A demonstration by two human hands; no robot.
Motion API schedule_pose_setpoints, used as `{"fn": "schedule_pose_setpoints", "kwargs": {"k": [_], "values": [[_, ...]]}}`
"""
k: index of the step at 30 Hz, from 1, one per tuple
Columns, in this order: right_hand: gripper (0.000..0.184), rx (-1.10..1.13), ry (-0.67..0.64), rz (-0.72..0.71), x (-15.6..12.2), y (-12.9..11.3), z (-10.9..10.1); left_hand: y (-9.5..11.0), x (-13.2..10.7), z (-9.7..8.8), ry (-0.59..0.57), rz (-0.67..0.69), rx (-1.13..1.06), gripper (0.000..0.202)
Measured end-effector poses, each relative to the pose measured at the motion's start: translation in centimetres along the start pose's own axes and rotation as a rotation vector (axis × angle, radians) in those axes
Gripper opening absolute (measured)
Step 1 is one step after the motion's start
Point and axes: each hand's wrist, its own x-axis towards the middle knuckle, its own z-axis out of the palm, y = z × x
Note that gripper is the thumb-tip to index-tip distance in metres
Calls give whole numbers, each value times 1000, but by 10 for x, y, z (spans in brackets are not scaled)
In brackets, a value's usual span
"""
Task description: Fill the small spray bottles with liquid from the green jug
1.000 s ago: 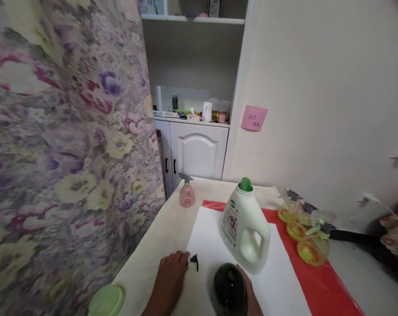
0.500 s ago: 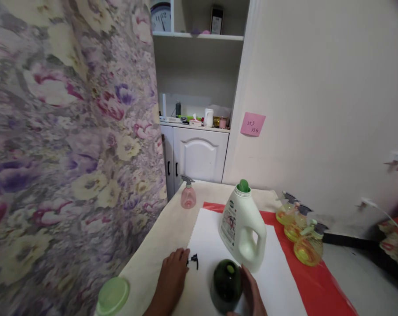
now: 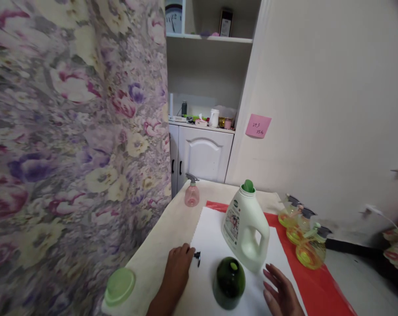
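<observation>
My left hand (image 3: 179,262) is closed, palm down, on a black pump dispenser (image 3: 198,256). Only the pump's head shows past the fingertips; the rest is hidden under the hand. A dark green rounded bottle (image 3: 229,284) stands upright on the white sheet, its narrow mouth uncovered. To the bottle's right, my right hand (image 3: 280,292) is open with fingers spread, touching nothing. Behind the bottle is a large pale green jug (image 3: 248,232) with a handle, a printed label and a green piece (image 3: 248,186) in its mouth.
A pink spray bottle (image 3: 192,195) stands at the table's far left corner. Several spray bottles with yellow liquid (image 3: 311,252) line the right edge on a red sheet (image 3: 324,285). At front left lies a light green round lid or container (image 3: 120,286). A floral curtain (image 3: 87,153) hangs left.
My right hand has let go of the green bottle and moved right, its fingers opening. The left hand keeps the pump, whose head has turned slightly. The view has shifted a little.
</observation>
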Motion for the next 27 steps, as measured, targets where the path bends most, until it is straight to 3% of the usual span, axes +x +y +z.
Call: {"fn": "schedule_pose_setpoints", "kwargs": {"k": [7, 13, 27], "values": [[66, -34, 67, 19, 18, -27, -5, -4, -2, 5, 23, -12, -17, 58], [65, -67, 42, 45, 29, -38, -7, -6, -5, 9, 34, -28, -35, 54], [57, -57, -6, 110, 19, -3, -4, 4, -8, -2, 47, -1, -68, 46]]}}
